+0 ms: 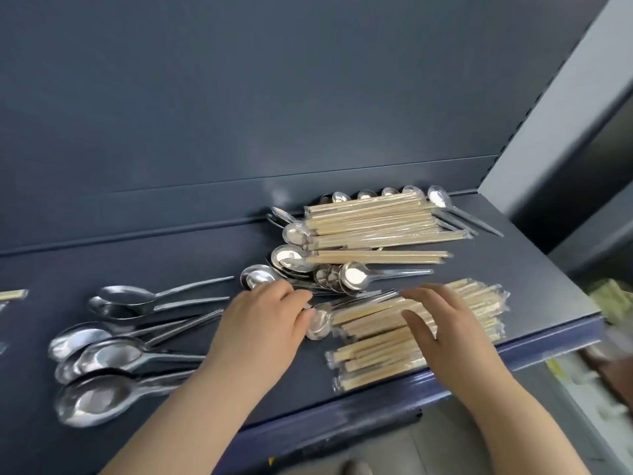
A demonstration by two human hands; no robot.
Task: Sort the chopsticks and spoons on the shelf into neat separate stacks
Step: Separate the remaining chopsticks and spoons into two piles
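Shelf: dark blue shelf (513, 269), everything sits on it, mostly center and lower half of the frame.

Left hand: left hand (263, 323) is in the middle, fingers curled in and closing on the bowl end of a small spoon (318, 323) right at its fingertips. Looks like a pinch, though it's a bit blurry.

Right hand: right hand (442, 323) is lower right of center, fingers spread and lying flat on the near chopstick pile (411, 341), not gripping anything.

Near chopsticks: wrapped pairs, pretty messy, fanned out under and around that right hand, down to the shelf's front edge.

Far chopsticks: tidier far chopstick stack (376, 221) up at the back, well clear of both hands.

Big spoons: loose big spoons (113, 354) at lower left, just left of the left forearm.

Small spoons: a clump of small spoons (308, 269) just above the left hand, between the two chopstick piles.
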